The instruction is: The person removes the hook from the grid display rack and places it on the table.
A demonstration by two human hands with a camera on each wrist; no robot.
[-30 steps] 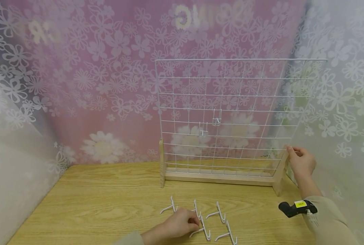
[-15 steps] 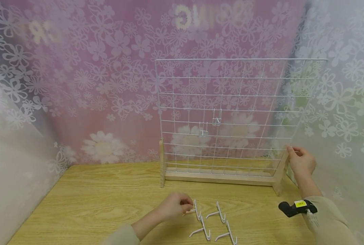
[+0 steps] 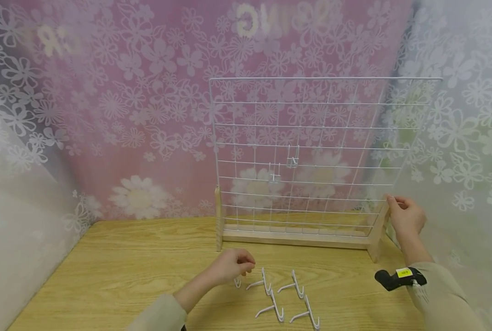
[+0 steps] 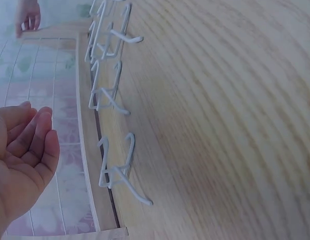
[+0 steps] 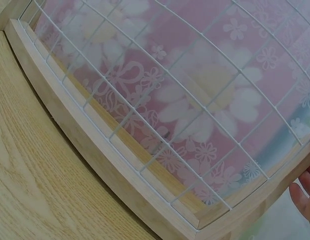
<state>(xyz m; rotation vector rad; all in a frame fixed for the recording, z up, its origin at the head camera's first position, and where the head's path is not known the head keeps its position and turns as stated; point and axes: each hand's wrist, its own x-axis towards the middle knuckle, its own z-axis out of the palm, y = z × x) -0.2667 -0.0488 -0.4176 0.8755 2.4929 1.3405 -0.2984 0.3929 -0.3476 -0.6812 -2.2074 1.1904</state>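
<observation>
Above the table hovers my left hand (image 3: pixel 231 267), fingers loosely curled with nothing in them; in the left wrist view its palm shows bare. It partly covers the leftmost white wire hook (image 3: pixel 237 282). Beside it several more white hooks lie apart in two rows, among them a front hook (image 3: pixel 275 307) and a back right hook (image 3: pixel 295 286). A white wire grid panel (image 3: pixel 320 129) stands upright in a wooden stand (image 3: pixel 295 240). My right hand (image 3: pixel 407 217) pinches the top of the stand's right post (image 3: pixel 379 236); in the right wrist view its fingers (image 5: pixel 306 192) reach behind the wood.
Two hooks hang on the grid, an upper one (image 3: pixel 293 161) and a lower one (image 3: pixel 274 178). The wood-grain table (image 3: pixel 146 257) meets a pink floral curtain (image 3: pixel 146 138) behind and pale curtains at both sides. A black wrist device (image 3: pixel 398 279) sits on the right sleeve.
My left hand has moved up and left, from beside the front hook to over the leftmost one. The right hand keeps its grip on the post. The hooks lie where they were.
</observation>
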